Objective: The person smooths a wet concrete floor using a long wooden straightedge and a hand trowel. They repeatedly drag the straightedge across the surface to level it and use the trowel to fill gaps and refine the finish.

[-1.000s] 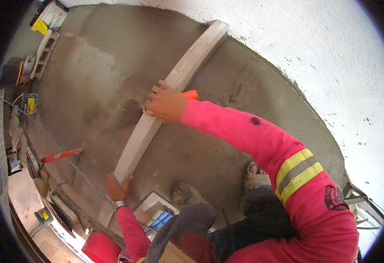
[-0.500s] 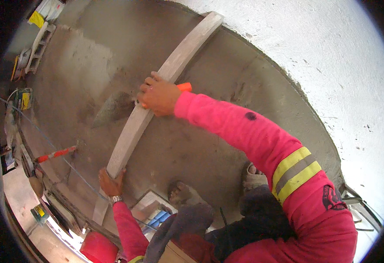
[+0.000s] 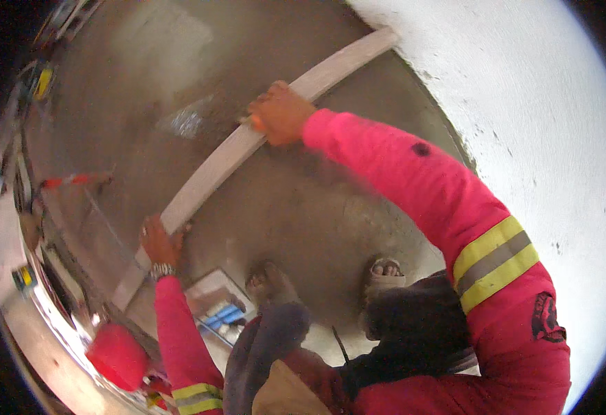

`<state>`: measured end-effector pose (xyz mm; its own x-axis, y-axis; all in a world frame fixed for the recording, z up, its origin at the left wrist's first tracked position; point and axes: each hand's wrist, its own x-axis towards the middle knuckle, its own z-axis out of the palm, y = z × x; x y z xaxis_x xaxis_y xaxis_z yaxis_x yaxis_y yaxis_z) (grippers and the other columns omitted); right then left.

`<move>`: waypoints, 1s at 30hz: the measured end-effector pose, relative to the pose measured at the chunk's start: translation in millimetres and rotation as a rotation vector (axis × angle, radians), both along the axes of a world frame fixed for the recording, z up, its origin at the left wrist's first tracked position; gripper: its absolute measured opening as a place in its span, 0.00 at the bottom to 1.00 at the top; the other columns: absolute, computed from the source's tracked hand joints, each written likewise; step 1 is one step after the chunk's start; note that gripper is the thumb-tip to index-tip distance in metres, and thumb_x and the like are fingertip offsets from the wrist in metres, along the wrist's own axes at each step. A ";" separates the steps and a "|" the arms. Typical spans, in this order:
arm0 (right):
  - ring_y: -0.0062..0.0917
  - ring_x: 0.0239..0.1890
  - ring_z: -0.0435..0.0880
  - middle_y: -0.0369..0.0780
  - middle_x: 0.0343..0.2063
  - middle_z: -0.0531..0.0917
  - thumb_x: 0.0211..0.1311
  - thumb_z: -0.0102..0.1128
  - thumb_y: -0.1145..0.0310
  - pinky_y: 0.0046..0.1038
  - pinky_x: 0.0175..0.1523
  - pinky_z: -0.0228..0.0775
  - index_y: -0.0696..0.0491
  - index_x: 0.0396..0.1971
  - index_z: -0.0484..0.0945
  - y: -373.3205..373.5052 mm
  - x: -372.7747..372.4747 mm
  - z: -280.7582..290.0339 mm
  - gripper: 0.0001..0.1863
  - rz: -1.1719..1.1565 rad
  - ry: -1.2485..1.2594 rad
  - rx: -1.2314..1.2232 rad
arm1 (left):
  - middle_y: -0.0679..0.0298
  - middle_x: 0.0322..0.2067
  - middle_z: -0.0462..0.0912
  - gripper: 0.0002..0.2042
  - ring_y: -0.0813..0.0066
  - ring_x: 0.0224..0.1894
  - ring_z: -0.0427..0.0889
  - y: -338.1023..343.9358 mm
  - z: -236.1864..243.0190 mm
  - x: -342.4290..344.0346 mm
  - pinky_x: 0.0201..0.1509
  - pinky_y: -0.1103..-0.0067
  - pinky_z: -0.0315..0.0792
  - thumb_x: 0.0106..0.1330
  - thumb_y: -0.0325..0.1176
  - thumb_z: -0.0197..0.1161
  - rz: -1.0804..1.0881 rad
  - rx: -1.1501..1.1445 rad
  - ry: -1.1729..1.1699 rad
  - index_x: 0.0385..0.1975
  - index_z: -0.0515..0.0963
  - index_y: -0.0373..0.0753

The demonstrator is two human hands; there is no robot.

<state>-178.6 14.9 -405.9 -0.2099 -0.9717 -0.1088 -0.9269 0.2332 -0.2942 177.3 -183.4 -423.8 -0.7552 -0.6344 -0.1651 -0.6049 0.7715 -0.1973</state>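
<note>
A long pale screed board (image 3: 223, 160) lies slantwise over the wet grey mortar floor (image 3: 303, 200), its far end by the white wall. My left hand (image 3: 160, 242) is closed around its near part, a metal watch on the wrist. Farther along, my right hand (image 3: 280, 114) grips the same board. Something orange shows under its fingers, looking like a trowel's handle. A shiny, blurred trowel blade (image 3: 187, 121) sticks out to the left of that hand; where it joins the handle is hidden.
The white wall (image 3: 524, 124) borders the floor on the right. By my feet stands a whitish tray (image 3: 214, 287) with blue-handled tools. A red bucket (image 3: 117, 356) is at lower left, and a red-handled tool (image 3: 75, 180) lies left of the board. A thin cord crosses there.
Both hands have shifted with the board, which now lies at a flatter slant, its far end further right. The orange handle is now mostly covered by my right hand. The view has shifted too.
</note>
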 end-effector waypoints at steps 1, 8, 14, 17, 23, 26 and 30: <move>0.39 0.44 0.76 0.42 0.36 0.79 0.44 0.59 0.61 0.43 0.54 0.57 0.45 0.42 0.76 -5.4 3.1 6.9 0.20 0.061 0.033 0.032 | 0.48 0.54 0.67 0.42 0.50 0.57 0.64 -8.5 -6.8 16.5 0.61 0.59 0.54 0.46 0.62 0.62 -0.034 -0.026 -0.003 0.54 0.64 0.33; 0.41 0.49 0.74 0.43 0.42 0.79 0.46 0.61 0.56 0.48 0.60 0.51 0.42 0.48 0.74 -6.1 -3.3 -18.2 0.24 0.051 0.062 0.047 | 0.50 0.56 0.64 0.42 0.50 0.58 0.63 14.1 67.5 -3.6 0.61 0.62 0.57 0.44 0.56 0.67 -0.065 0.041 0.042 0.58 0.61 0.41; 0.43 0.51 0.72 0.43 0.44 0.77 0.41 0.64 0.57 0.50 0.61 0.48 0.48 0.46 0.73 3.0 -7.4 -26.8 0.27 -0.031 0.062 -0.086 | 0.51 0.56 0.65 0.40 0.52 0.57 0.67 14.6 146.2 -32.8 0.58 0.63 0.62 0.44 0.51 0.70 0.019 0.007 -0.266 0.56 0.62 0.40; 0.40 0.51 0.72 0.43 0.44 0.77 0.45 0.61 0.58 0.51 0.61 0.48 0.48 0.46 0.73 6.0 -22.7 -25.5 0.25 0.040 0.001 -0.133 | 0.52 0.56 0.66 0.39 0.54 0.58 0.65 1.8 157.0 -47.9 0.60 0.65 0.61 0.44 0.50 0.70 -0.019 0.029 -0.314 0.56 0.63 0.40; 0.41 0.48 0.75 0.51 0.43 0.77 0.52 0.51 0.58 0.57 0.54 0.57 0.54 0.38 0.76 43.1 -40.4 28.2 0.18 0.168 0.044 -0.157 | 0.53 0.57 0.65 0.41 0.56 0.60 0.63 23.4 128.8 -80.0 0.63 0.67 0.59 0.41 0.48 0.73 0.046 0.081 -0.366 0.57 0.62 0.41; 0.41 0.42 0.78 0.47 0.37 0.79 0.51 0.51 0.60 0.53 0.49 0.62 0.54 0.33 0.75 32.3 -67.8 -9.3 0.14 0.088 0.159 -0.098 | 0.54 0.57 0.65 0.42 0.57 0.60 0.63 14.7 77.4 -79.8 0.62 0.68 0.60 0.38 0.45 0.75 0.042 0.107 -0.275 0.56 0.63 0.42; 0.40 0.36 0.79 0.45 0.30 0.79 0.50 0.50 0.61 0.48 0.44 0.65 0.53 0.28 0.75 34.8 -68.1 -19.1 0.11 0.194 0.312 -0.168 | 0.54 0.52 0.71 0.41 0.57 0.55 0.69 4.9 22.7 -62.6 0.58 0.68 0.65 0.34 0.43 0.77 0.151 0.188 -0.213 0.53 0.66 0.42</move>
<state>-246.7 49.6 -425.0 -0.0186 -0.9953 0.0947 -0.9998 0.0177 -0.0107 114.7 -178.4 -401.0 -0.5906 -0.6799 -0.4347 -0.6757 0.7111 -0.1942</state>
